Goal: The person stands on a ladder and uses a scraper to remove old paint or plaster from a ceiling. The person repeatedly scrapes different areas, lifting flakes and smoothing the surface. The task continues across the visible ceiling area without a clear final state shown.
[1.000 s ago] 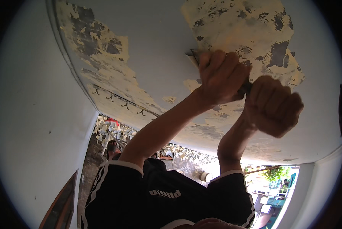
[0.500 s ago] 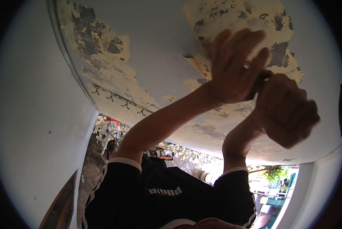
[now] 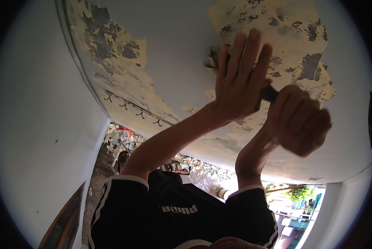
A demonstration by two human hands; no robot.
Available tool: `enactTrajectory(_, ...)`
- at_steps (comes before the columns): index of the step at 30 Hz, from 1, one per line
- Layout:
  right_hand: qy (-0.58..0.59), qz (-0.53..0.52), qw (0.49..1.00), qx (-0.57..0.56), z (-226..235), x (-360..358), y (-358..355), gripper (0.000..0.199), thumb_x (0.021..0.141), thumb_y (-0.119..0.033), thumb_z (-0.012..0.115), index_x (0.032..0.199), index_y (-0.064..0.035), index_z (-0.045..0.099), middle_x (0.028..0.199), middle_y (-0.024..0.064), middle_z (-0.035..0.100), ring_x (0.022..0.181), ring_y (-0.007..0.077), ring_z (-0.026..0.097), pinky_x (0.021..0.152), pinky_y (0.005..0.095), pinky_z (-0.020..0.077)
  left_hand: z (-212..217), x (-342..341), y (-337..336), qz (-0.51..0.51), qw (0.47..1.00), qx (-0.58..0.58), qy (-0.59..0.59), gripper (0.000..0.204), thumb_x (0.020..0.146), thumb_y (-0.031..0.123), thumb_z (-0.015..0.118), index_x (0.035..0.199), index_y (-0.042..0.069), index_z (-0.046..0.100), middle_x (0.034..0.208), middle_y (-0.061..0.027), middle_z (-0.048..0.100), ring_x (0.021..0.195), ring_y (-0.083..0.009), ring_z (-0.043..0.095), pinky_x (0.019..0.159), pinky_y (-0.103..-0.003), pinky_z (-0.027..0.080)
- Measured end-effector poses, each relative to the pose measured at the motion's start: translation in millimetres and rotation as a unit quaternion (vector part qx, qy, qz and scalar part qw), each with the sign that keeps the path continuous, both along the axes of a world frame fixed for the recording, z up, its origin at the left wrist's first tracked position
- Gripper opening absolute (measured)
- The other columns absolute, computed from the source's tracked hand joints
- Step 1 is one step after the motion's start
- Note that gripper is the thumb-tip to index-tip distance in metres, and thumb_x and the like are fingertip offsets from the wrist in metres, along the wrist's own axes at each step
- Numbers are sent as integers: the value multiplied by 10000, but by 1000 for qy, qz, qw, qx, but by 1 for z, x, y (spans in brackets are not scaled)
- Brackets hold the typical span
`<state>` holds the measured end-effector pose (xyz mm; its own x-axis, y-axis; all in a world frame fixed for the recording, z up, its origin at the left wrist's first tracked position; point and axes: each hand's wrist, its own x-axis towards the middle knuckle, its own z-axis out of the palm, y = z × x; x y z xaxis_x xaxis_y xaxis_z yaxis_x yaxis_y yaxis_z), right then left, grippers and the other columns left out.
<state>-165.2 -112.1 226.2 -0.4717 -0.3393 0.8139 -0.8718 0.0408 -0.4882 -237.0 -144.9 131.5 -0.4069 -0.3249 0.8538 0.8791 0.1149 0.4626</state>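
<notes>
My right hand is closed in a fist around the dark handle of a scraper. My left hand is open, its fingers stretched out over the front part of the tool, with the thumb side by the handle. Whatever lies under that palm, the blade included, is hidden. Both hands are raised to a grey painted wall with large stripped patches of pale yellow and dark grey. A loose paint flap curls away from the surface just left of my left fingers.
A rail of several metal hooks is fixed along the wall at left. Pale paint flakes litter the ground below, near a pale round container. Another white wall stands at left. At lower right an opening shows green leaves.
Both hands have moved left along the wall, the scraper with them. My left fingers have come closer to the paint flap, which looks more curled up.
</notes>
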Motion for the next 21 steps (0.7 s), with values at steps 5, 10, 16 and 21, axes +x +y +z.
enactTrajectory(5, -21, 28, 999, -37, 7, -2, 2, 387, 1022, -263, 374, 650, -156, 358, 570, -2, 357, 497, 138, 301, 550, 313, 324, 1, 5, -8, -41, 999, 2, -13, 564, 1065, 253, 388, 1491, -113, 336, 1581, -348, 248, 1488, -517, 188, 1175, -638, 165)
enactTrajectory(10, -11, 41, 997, -57, -10, -8, 15, 377, 1030, -266, 377, 671, -151, 381, 580, -7, 379, 496, 147, 337, 480, 326, 300, -7, 20, -15, -73, 994, -70, -40, 718, 974, 179, 539, 1513, -150, 198, 1581, -407, 111, 1474, -579, 116, 1158, -669, 181)
enactTrajectory(16, 67, -21, 996, -47, 8, 10, 5, 361, 1021, -264, 384, 677, -157, 401, 554, -22, 365, 466, 126, 317, 451, 325, 292, -62, 56, -38, -99, 962, -246, -64, 785, 996, 213, 524, 1529, -148, 74, 1547, -464, -20, 1440, -651, -9, 1140, -716, 92)
enactTrajectory(21, 108, -86, 985, -103, -30, -12, -15, 416, 1033, -200, 468, 650, -36, 455, 537, 80, 447, 409, 176, 389, 390, 327, 309, -81, 78, -70, -217, 941, -251, -67, 716, 1004, 147, 485, 1543, -125, 101, 1597, -391, 36, 1491, -560, 41, 1195, -618, 125)
